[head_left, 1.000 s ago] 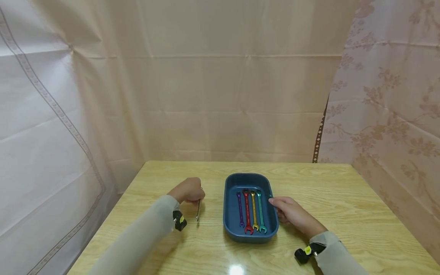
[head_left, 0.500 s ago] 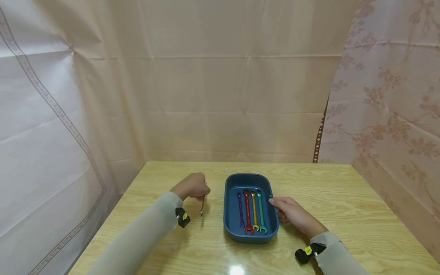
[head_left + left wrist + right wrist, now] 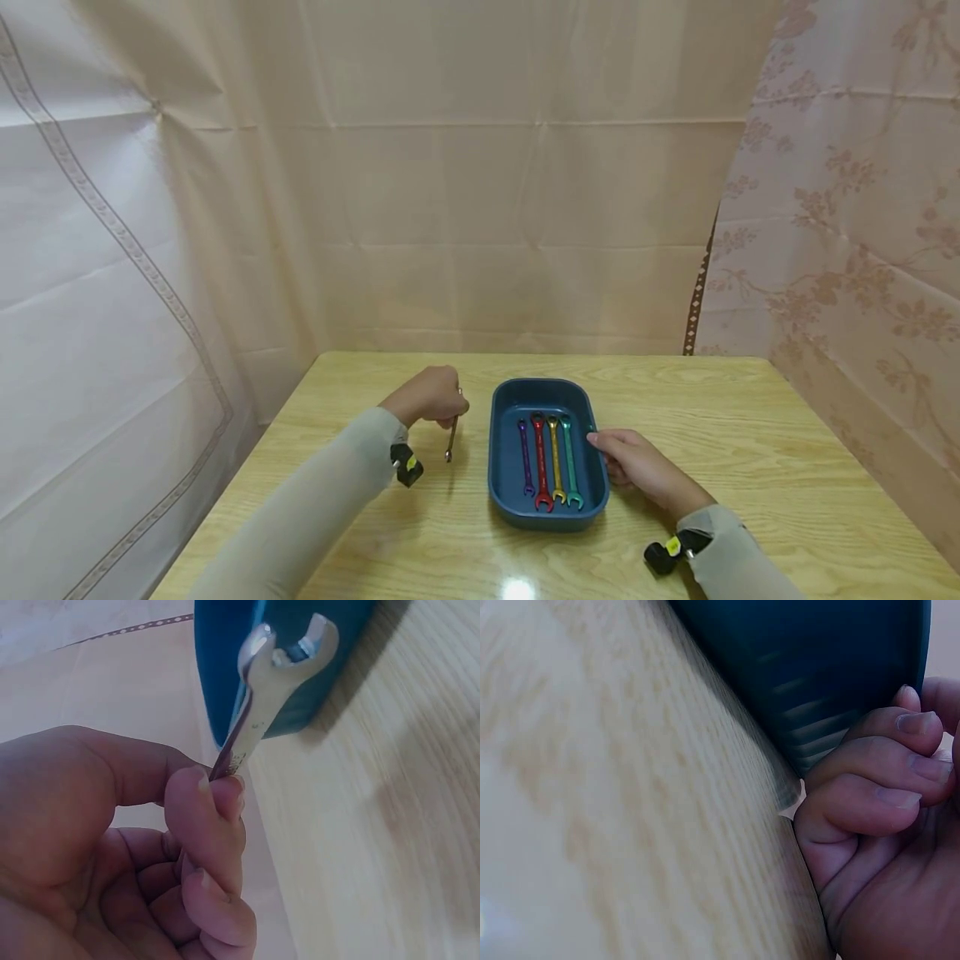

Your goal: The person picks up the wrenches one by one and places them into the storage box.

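Observation:
My left hand [image 3: 429, 396] pinches a silver wrench [image 3: 452, 440] between thumb and fingers, left of a dark blue tray [image 3: 546, 521]. In the left wrist view the wrench's open end [image 3: 289, 664] points away from the fingertips and overlaps the tray's wall; its other end is mostly hidden by the hand. My right hand [image 3: 641, 468] grips the tray's right rim, thumb over the edge and fingers curled against the outside wall. Side by side inside the tray lie a purple wrench [image 3: 526, 458], a red wrench [image 3: 539, 462], a gold wrench [image 3: 556, 458] and a green wrench [image 3: 570, 462].
The tray stands on a light wood-grain table [image 3: 705, 417]. A beige curtain [image 3: 487, 208] hangs behind the table's far edge, with a white cloth [image 3: 90, 333] at the left and a flower-patterned cloth [image 3: 847, 208] at the right.
My left hand has moved right and a little farther away, carrying the silver wrench closer to the tray. The right hand, the tray and the wrenches inside have stayed in place.

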Motion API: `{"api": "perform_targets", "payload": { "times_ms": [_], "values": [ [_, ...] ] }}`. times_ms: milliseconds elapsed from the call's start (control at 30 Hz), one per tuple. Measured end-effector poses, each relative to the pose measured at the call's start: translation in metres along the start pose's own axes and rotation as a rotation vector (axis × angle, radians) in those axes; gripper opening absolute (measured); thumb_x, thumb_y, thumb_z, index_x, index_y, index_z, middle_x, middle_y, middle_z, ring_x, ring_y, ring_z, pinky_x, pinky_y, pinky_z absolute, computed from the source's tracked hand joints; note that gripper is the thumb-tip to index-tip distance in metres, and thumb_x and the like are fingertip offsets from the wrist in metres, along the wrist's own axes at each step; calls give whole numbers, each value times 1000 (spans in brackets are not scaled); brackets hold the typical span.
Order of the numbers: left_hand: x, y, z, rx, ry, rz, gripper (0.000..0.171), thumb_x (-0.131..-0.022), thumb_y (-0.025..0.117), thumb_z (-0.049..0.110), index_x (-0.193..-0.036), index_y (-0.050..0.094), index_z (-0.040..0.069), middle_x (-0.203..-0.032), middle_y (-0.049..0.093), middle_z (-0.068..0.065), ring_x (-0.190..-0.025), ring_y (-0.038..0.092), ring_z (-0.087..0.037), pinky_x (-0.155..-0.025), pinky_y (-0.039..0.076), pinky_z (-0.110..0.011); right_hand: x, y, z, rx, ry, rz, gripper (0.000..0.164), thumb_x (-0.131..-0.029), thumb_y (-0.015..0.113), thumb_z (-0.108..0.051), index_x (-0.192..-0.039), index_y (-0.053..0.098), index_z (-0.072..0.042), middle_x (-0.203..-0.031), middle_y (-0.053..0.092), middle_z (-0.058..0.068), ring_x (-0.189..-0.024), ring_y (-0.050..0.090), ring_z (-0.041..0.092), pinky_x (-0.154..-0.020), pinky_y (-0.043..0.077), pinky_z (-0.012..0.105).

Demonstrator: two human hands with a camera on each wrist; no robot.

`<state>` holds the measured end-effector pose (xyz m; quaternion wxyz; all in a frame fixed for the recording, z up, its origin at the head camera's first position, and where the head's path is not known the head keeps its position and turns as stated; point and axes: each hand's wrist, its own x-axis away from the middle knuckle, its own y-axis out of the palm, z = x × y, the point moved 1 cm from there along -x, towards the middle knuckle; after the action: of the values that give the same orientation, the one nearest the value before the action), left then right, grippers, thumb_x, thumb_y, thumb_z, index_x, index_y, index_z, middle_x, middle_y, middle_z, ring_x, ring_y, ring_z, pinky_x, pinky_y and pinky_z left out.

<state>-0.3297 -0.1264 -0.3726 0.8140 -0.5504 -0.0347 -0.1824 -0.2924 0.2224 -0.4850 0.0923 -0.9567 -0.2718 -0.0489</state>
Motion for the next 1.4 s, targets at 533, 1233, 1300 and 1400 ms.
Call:
{"api": "perform_targets", "payload": {
  "times_ms": [533,1233,1300,1400],
  "values": [
    [-5,-5,30,-37,13,-11,20,-87,60,8,-67,62,12,-61,63,2,-55,51,-13,-60,42,-30,0,2,-2,-4,-20,-16,43,-111,42,-40,-85,53,-8,-64,39,-7,-52,33,8,-51,31,22],
    [-11,0,53,-27,12,-24,12,-92,63,9,-80,63,9,-65,66,-1,-64,68,-17,-66,52,-33,-1,1,1,2,10,-5,44,-111,41,-43,-84,54,-10,-65,41,-6,-54,36,11,-52,34,21],
    [-12,1,56,-25,10,-27,13,-91,63,8,-79,60,10,-63,61,0,-61,65,-16,-66,53,-33,-1,0,1,3,10,-6,44,-111,41,-43,-85,54,-10,-65,41,-6,-54,36,11,-52,34,22],
    [-13,3,60,-21,2,-31,13,-91,64,7,-79,60,10,-63,57,-1,-60,65,-15,-68,56,-35,-1,0,1,2,13,-6,44,-111,41,-43,-85,54,-10,-65,41,-6,-54,36,11,-52,34,22]
  ]
}}
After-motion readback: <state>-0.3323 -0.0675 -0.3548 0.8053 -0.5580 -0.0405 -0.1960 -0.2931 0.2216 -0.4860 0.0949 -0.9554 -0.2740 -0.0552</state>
